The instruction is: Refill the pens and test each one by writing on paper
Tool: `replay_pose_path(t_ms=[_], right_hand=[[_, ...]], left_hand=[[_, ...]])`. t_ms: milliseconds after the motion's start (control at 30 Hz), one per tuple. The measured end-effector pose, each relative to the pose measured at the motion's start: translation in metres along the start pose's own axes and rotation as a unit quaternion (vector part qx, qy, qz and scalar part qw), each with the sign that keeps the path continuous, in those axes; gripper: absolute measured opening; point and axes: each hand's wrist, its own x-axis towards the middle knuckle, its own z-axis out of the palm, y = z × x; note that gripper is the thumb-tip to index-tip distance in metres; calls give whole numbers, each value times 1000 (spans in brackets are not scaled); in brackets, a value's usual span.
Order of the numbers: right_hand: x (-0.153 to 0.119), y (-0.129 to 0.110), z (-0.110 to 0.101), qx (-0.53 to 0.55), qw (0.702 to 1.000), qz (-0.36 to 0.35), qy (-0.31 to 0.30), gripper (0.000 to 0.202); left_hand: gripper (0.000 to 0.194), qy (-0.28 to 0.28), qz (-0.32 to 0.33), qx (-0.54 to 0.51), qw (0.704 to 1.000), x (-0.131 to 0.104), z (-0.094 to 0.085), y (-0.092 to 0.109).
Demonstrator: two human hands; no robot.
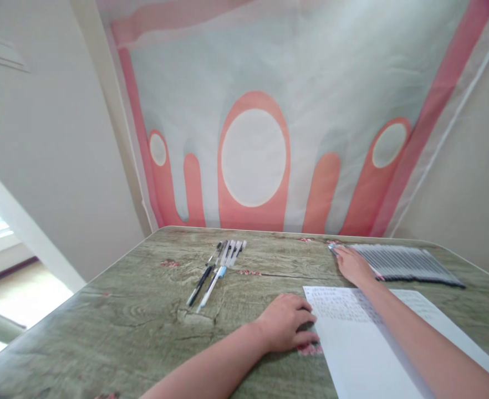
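Note:
My left hand [288, 323] lies on the table with its fingers apart, fingertips at the left edge of a sheet of paper [352, 354] with handwriting near its top. Nothing shows in that hand. My right arm reaches across the paper. My right hand [353, 265] is at the left end of a long row of clear pens [411, 263] lying side by side. Its fingers are closed on a pen [331, 249], whose far tip sticks out past the fingertips; the hand covers most of it.
Left of the middle lies a loose group of pens [232, 252], with a black pen [199, 285] and a white pen with a light-blue part [212, 288] nearer me. The wood-patterned table [115, 310] meets a pink-and-grey patterned hanging [253, 216] behind.

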Motion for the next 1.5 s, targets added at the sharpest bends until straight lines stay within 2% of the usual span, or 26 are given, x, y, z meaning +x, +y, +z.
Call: replay_pose_path(t_ms=[133,233,300,433,500,533,667,800,1033,1500], right_hand=[[-1,2,1,-7,1000,4,-6,37],[-1,2,-1,-12,1000,4,-3,35],[-1,-1,-7,-17,1000,5,7,33],[0,-12,-23,-25,999,15,44,26],[1,-18,-29,-22,998,15,62,25],[1,-21,-32,-19,997,13,69,25],[0,-27,-35,-9,996,2,85,26],[0,-28,-35,-1,996,-2,88,27],[-1,-28,-35,4,996,-8,93,26],[-2,-27,-34,10,996,-18,86,21]], left_hand=[[34,2,-31,24,999,0,-5,-1],[30,8,-142,66,988,-1,-19,-7],[26,-12,-247,98,964,-3,-36,-17],[23,-80,-441,139,883,-18,-79,-47],[26,-69,-508,148,846,-31,-99,-65],[26,-55,-524,154,836,-38,-107,-74],[24,-53,-530,157,832,-61,-124,-102],[22,-61,-535,147,830,-69,-120,-116],[21,-68,-552,129,821,-66,-111,-116],[22,-76,-563,135,812,-66,-112,-116]])
